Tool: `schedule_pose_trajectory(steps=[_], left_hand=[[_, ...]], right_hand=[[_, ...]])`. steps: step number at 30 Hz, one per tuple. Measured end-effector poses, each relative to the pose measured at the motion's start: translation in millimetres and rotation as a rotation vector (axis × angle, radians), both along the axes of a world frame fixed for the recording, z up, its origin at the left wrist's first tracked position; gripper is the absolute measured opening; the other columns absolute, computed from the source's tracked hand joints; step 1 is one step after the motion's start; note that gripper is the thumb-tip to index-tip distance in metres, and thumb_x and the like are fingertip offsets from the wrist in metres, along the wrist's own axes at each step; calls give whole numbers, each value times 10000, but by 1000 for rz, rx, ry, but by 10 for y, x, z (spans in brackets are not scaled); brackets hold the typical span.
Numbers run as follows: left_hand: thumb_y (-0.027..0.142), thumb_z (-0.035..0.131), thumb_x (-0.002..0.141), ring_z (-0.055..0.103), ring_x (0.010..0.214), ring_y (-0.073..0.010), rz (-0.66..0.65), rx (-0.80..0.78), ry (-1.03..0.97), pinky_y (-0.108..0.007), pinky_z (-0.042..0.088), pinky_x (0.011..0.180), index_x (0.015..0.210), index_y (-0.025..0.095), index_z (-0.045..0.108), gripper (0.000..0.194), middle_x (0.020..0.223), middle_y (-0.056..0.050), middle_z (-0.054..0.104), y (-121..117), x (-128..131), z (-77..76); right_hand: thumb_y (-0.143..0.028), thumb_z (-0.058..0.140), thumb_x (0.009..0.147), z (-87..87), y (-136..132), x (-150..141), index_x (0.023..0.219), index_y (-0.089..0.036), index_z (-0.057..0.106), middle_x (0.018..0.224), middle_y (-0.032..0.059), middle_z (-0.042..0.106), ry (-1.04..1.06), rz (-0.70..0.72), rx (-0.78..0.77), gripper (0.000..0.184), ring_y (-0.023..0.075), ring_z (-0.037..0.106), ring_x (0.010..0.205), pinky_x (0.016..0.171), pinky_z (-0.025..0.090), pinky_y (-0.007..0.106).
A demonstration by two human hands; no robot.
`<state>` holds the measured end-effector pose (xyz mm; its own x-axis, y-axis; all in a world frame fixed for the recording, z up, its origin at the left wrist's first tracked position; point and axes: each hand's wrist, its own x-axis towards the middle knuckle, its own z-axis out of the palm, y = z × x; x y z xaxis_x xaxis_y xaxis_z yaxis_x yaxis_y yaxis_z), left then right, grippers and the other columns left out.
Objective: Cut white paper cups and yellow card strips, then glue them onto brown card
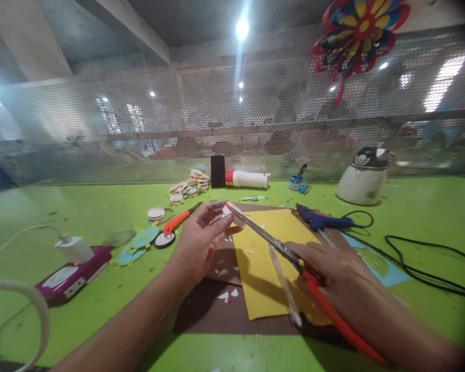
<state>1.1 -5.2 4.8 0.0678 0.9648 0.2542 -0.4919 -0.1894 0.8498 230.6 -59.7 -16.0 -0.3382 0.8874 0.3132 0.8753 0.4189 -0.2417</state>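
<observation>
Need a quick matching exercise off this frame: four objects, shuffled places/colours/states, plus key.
Things
1. Red-handled scissors
2. Round white piece
3. Glue gun
4. Power strip

Place, colour or state
A. Mostly blue
B. Has a white plug adapter plugged in
C. In the right hand
D. Pinched in the left hand

Pairs: 1-C, 2-D, 3-A, 4-B
</observation>
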Motion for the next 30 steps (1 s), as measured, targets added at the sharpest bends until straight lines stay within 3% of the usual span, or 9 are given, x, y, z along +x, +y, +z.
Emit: schedule_pose_trajectory(steps=[10,20,25,30], left_hand=[[179,782,685,648,897,-204,46,14,12,-393,534,820,942,155,644,293,983,-70,679,-4,20,-8],[171,782,679,643,884,-202,79,25,32,-386,537,805,946,144,639,304,982,-76,678,-18,28,6],[161,785,670,643,878,-191,64,16,21,-369,527,807,951,157,657,308,973,-67,682,-6,17,-3],[189,761,706,655,910,-216,-50,-67,1,-381,497,875,906,126,694,220,998,-111,696,-18,-2,24]], right_hand=[[-138,441,802,83,-62,-62,893,-249,624,823,61,682,29,-8,-30,232,277,657,822,788,484,420],[-152,429,817,73,-87,-72,893,-255,639,800,50,692,54,-23,-28,245,260,652,726,701,487,378],[-134,455,801,96,-97,-79,907,-249,660,793,45,706,45,-22,-3,257,236,640,665,622,472,332],[-111,448,792,78,-64,-71,847,-241,651,839,49,717,52,0,29,247,228,654,707,636,483,321]])
